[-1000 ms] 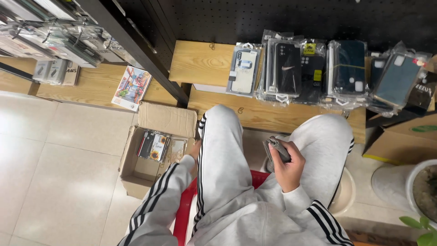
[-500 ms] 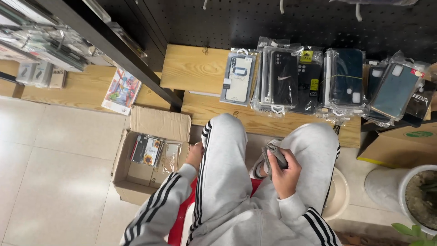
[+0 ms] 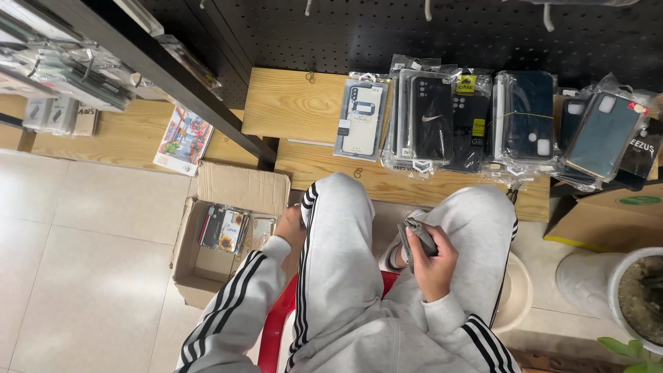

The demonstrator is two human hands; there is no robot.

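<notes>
Phone case [image 3: 419, 238], dark grey, sits clamped in the right hand [image 3: 435, 266] between the person's knees, fingers curled round its lower end, in the head view. To the other side, the left hand [image 3: 291, 226] reaches down at the edge of the open cardboard box [image 3: 207, 266] on the tiled floor, just beside the packaged cases [image 3: 228, 229] standing inside; whether its fingers close on anything cannot be told. More bagged cases [image 3: 483, 121] lie in rows on the wooden shelf [image 3: 290, 103] ahead.

Packaged phone cases [image 3: 476, 117] on wooden shelf [image 3: 290, 103], pegboard [image 3: 387, 34], white planter [image 3: 621, 290], colourful booklet [image 3: 183, 138]
</notes>
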